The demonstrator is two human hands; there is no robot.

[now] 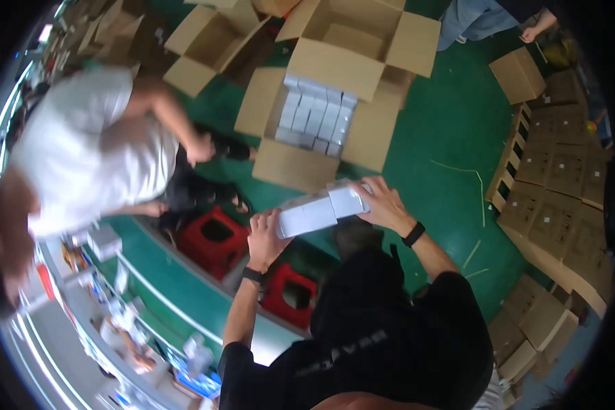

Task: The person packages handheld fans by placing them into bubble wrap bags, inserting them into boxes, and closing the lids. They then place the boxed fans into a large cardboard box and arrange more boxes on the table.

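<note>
Between my two hands I hold a row of small white boxes (309,217), pressed together end to end. My left hand (265,239) grips the left end of the row, and my right hand (383,203) closes around the right end. Just beyond them on the floor stands an open brown carton (297,166) with its flaps folded out. Inside it, several similar white boxes (314,116) are packed in rows. The held row is above the near side of this carton, apart from the boxes inside.
Another open carton (335,68) adjoins the far side. A person in a white shirt (102,143) is at the left, beside red stools (215,236) and a workbench. Stacked brown cartons (560,198) stand on the right. Another person (482,20) is at the far right.
</note>
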